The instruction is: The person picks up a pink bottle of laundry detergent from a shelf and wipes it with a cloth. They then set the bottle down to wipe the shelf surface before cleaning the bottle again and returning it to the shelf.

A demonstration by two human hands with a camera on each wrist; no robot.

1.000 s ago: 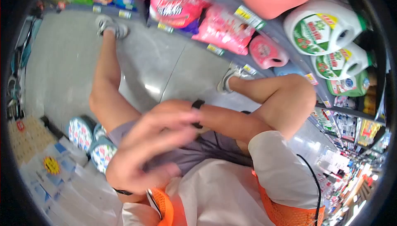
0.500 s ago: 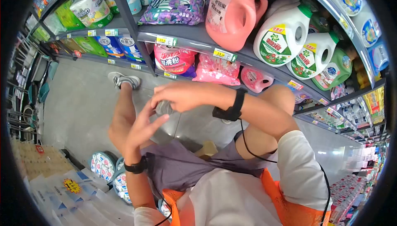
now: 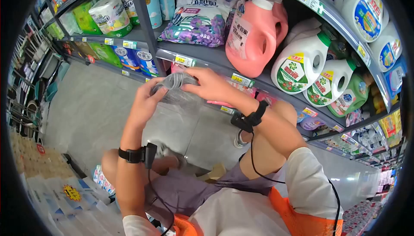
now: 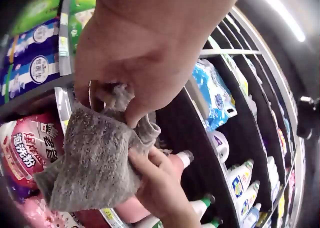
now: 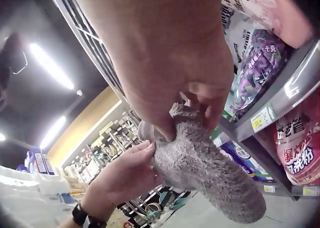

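A grey, fuzzy cloth [image 3: 177,80] is held up between both hands, in front of the lower shelf. My left hand [image 3: 148,100] pinches its left side with the thumb on top. From the right, my right hand [image 3: 211,87] grips the bunched upper edge. Rolled folds show at the top in the head view, and a thin greyish part hangs below them. In the left wrist view the cloth [image 4: 95,163] spreads out wide and drapes down. It hangs as a thick, rounded length in the right wrist view, where the cloth [image 5: 215,175] partly hides the fingertips.
A shelf edge [image 3: 207,67] with price tags runs just beyond the hands. On it stand a pink detergent jug [image 3: 248,42], white jugs [image 3: 297,70] and a purple-flowered bag [image 3: 196,24]. Patterned slippers [image 3: 102,180] lie low on the left, near stacked clear packages [image 3: 73,210].
Both hands have risen toward the shelf and hold the grey cloth, now in plain sight. The left hand was blurred near the body at first, then met the right. The head view has steadied.
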